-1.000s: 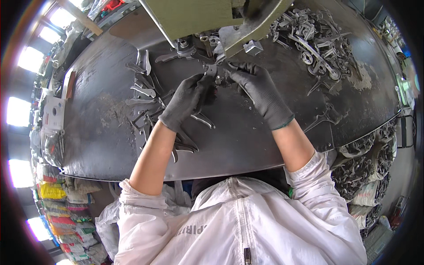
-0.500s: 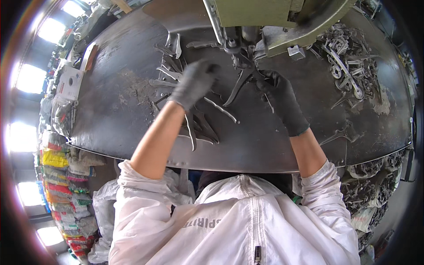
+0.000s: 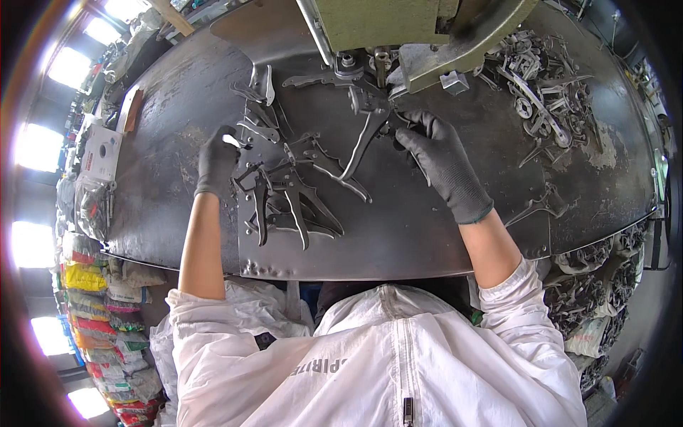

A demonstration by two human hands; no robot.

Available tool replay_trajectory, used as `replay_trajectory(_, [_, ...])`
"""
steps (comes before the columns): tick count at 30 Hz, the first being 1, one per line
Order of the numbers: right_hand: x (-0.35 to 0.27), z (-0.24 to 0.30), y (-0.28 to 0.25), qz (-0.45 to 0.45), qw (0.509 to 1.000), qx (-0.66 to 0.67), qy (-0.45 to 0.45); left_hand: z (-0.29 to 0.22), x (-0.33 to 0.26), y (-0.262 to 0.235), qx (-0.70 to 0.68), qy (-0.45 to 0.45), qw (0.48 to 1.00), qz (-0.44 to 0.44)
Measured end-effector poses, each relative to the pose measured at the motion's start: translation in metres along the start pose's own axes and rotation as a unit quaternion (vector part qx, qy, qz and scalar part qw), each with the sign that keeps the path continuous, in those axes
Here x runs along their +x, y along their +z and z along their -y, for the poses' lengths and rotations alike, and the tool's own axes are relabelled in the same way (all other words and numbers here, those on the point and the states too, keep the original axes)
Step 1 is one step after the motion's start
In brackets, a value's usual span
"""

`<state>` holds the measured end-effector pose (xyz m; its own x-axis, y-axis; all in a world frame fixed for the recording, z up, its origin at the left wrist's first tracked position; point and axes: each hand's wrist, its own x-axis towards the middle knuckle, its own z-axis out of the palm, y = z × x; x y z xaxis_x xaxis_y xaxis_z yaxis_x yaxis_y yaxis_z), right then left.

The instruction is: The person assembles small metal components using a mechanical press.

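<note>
My right hand [image 3: 445,160], in a dark grey glove, is closed around one handle of a metal plier-like tool [image 3: 364,146] under the machine's head. The tool's other long curved handle points down and left, and the glove hides part of the gripped side. Far to the left, my gloved left hand [image 3: 217,164] has its fingers closed on the shiny end of a metal handle piece [image 3: 233,141]. That piece lies at the left edge of a loose pile of similar plier-like tools [image 3: 295,192]. Beyond the pile are more handle pieces [image 3: 260,92].
A green machine [image 3: 384,25] stands over the back of the dark metal table [image 3: 398,242]. A heap of metal parts [image 3: 544,92] covers the right rear, with a small metal block [image 3: 454,83] beside the machine. A white box [image 3: 103,151] sits at the left edge.
My left hand has moved left, from over the pile to its outer edge, and closed on a handle piece. My right hand stays by the machine. The view has shifted slightly.
</note>
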<state>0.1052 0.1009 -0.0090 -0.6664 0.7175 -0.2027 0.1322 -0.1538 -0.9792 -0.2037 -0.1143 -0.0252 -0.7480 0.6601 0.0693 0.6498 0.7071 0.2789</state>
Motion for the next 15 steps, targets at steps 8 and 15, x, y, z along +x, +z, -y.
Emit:
replay_trajectory(8, [0.004,-0.034,-0.002,0.002,0.998,-0.058,0.006,-0.056,-0.027,-0.043,-0.565,-0.079,0.821,0.012])
replay_trajectory(15, [-0.011,-0.022,0.004,-0.003,0.999,-0.036,0.007,-0.162,-0.064,-0.056,-0.439,0.061,0.833,0.331])
